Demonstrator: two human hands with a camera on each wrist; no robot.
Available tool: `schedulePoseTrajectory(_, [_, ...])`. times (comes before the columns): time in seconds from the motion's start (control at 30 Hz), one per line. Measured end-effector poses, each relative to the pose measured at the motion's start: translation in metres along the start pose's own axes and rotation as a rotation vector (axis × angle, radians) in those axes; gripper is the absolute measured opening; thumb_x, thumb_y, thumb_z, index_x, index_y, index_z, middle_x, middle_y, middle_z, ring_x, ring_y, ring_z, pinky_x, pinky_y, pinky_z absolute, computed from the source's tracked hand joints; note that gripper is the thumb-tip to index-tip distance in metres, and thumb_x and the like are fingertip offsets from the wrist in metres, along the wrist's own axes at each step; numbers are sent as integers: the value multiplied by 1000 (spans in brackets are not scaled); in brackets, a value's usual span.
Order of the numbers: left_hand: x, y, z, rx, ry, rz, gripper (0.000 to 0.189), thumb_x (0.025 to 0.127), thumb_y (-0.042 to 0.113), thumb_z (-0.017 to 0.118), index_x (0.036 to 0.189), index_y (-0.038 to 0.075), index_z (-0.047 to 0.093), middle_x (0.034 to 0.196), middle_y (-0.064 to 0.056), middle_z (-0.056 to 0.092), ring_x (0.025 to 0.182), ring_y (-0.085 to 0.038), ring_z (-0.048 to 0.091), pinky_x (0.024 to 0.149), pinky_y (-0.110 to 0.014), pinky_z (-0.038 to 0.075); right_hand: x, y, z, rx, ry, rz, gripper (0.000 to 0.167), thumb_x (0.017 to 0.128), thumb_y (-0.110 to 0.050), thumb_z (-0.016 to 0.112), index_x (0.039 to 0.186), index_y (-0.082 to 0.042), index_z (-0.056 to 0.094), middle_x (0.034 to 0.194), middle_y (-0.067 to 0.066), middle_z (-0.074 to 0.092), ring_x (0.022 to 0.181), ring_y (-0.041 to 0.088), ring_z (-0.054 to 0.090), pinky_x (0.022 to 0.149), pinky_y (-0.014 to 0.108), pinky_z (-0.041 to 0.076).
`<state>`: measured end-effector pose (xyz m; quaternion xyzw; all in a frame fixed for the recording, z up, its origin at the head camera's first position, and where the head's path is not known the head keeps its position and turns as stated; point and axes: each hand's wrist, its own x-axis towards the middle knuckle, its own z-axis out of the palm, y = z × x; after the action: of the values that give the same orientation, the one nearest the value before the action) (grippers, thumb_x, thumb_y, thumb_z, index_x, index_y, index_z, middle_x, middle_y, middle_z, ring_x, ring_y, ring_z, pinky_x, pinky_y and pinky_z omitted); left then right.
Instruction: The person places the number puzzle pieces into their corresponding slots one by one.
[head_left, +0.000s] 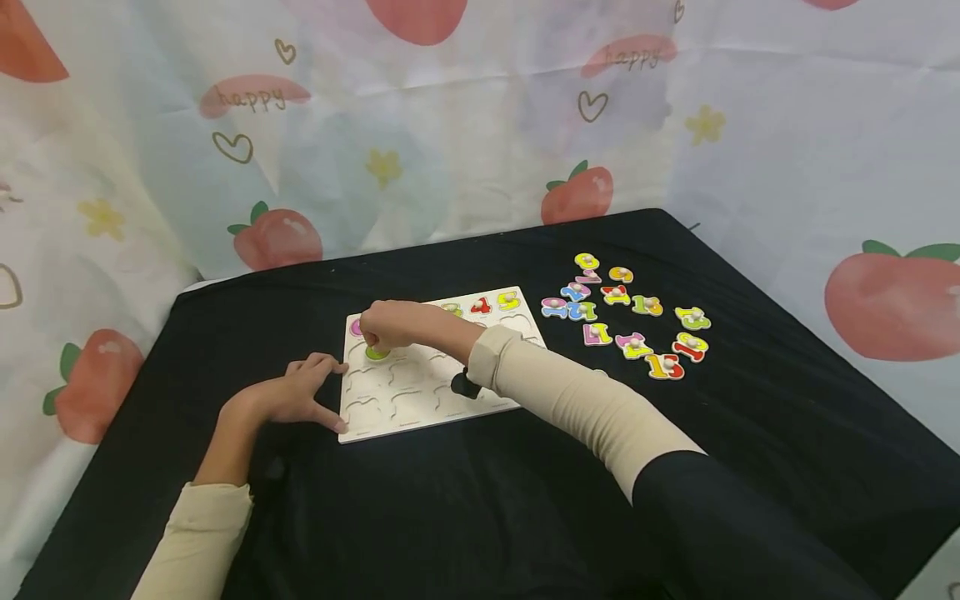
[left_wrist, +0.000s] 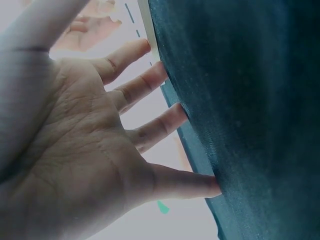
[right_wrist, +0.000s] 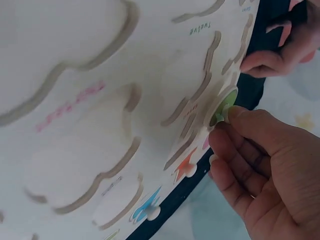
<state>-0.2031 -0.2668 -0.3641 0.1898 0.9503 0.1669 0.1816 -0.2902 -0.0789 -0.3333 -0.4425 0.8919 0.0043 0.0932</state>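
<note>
A white wooden number puzzle board (head_left: 411, 410) lies on the black cloth, with recessed number shapes and small printed words. My right hand (head_left: 392, 322) is over its upper left part. Thumb and fingers pinch the knob of a green puzzle piece (right_wrist: 227, 104), which sits tilted at the board surface in the right wrist view; its number is hidden. My left hand (head_left: 295, 395) is spread, its fingertips and thumb touching the board's left edge. Along the top row stand a red 4 (head_left: 481, 307) and a yellow 5 (head_left: 508, 301), with a pink piece (head_left: 356, 327) at the left end.
Several loose number pieces lie scattered right of the board, among them a red and orange 15 (head_left: 665, 367), a green and yellow 13 (head_left: 647, 306) and a yellow 0 (head_left: 587, 261). A fruit-printed curtain (head_left: 450, 125) hangs behind the black cloth (head_left: 465, 517).
</note>
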Motion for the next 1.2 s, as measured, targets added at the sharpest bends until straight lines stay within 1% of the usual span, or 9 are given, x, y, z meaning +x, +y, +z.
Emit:
schedulePoseTrajectory(0.2, [2,2,0,3,-2,-4,103,65,55,78,140,2,32,143,-24,23,123,-46,22,95,-68,26,12,-10,2,-54,1,15,37,90,-3,56,59,-15,40,55,-3,26,50,9,18,48,21,19])
schedulePoseTrajectory(0.3, [1,4,0,3,-3,-4,102,65,55,79,139,2,32,144,-24,23,123,-47,21,95,-68,26,15,-12,3,-61,9,23,36,90,-4,58,60,-15,41,55,-3,27,50,9,19,48,21,20])
schedulePoseTrajectory(0.5, [1,5,0,2,-7,-8,101,65,53,79,139,2,33,142,-24,23,122,-47,22,94,-68,26,19,-17,4,-81,15,20,26,92,-7,57,68,-13,49,59,-3,35,52,9,27,51,20,25])
schedulePoseTrajectory(0.63, [1,5,0,0,-9,-11,100,66,53,79,138,2,34,142,-24,24,121,-47,22,93,-68,27,22,-21,5,-91,15,21,12,93,-8,57,82,-9,61,67,-3,45,58,9,36,54,21,30])
schedulePoseTrajectory(0.7, [2,5,-1,-1,-9,-10,100,66,53,79,138,2,34,141,-24,24,121,-46,23,93,-68,27,23,-22,6,-103,14,30,8,93,-8,58,90,-8,65,72,-2,50,62,9,40,56,21,32])
schedulePoseTrajectory(0.8, [2,4,-1,5,-5,-7,100,65,54,79,138,2,34,141,-24,25,121,-45,23,93,-68,27,24,-23,7,-123,12,56,11,94,-9,58,100,-8,67,83,0,59,68,10,45,60,20,38])
schedulePoseTrajectory(0.93, [3,3,-1,7,-1,-6,98,65,53,80,136,2,36,139,-23,27,119,-45,24,93,-67,29,24,-27,6,-164,8,53,16,95,-10,57,108,-7,66,96,4,64,76,11,51,68,22,44])
schedulePoseTrajectory(1.03, [3,3,-1,0,-5,0,97,65,52,80,135,1,36,138,-23,28,118,-45,25,92,-66,30,24,-28,7,-185,5,47,18,95,-10,56,110,-7,65,99,4,64,78,12,53,72,23,46])
schedulePoseTrajectory(1.2, [1,3,-1,-5,-5,13,97,65,52,80,135,1,36,138,-24,28,118,-45,25,92,-67,29,25,-29,8,-198,6,63,18,94,-10,57,109,-8,66,98,4,64,77,12,53,71,24,47])
